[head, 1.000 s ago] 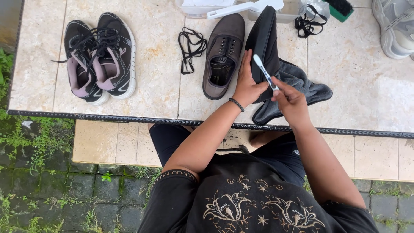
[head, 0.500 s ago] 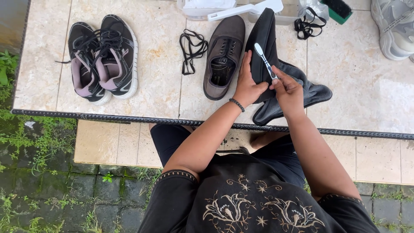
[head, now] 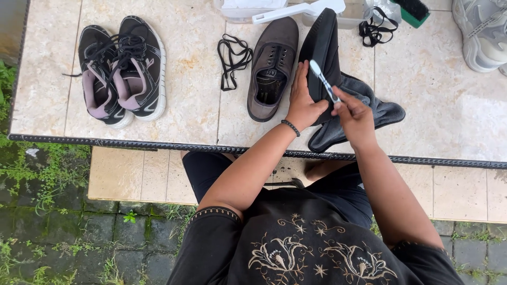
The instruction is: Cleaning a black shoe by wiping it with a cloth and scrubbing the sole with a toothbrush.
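My left hand [head: 302, 103] grips a dark shoe [head: 322, 47] tipped on its side, sole edge facing me, over a dark grey cloth [head: 377, 108] on the tiled table [head: 195, 111]. My right hand [head: 355, 117] holds a white toothbrush [head: 323, 79], its bristle end resting against the shoe's side. A matching brown-grey shoe [head: 272, 66] without laces lies upright just left of my left hand. A loose black lace [head: 231, 58] lies to its left.
A pair of black and pink sneakers [head: 119, 71] sits at the table's left. At the far edge stand a clear tub with a white brush [head: 296, 9], another black lace [head: 376, 26] and a green brush [head: 413, 10]. A grey-white sneaker [head: 480, 34] is at the right.
The toothbrush has slid slightly up and along the shoe's side with my right hand; my left hand keeps the shoe steady.
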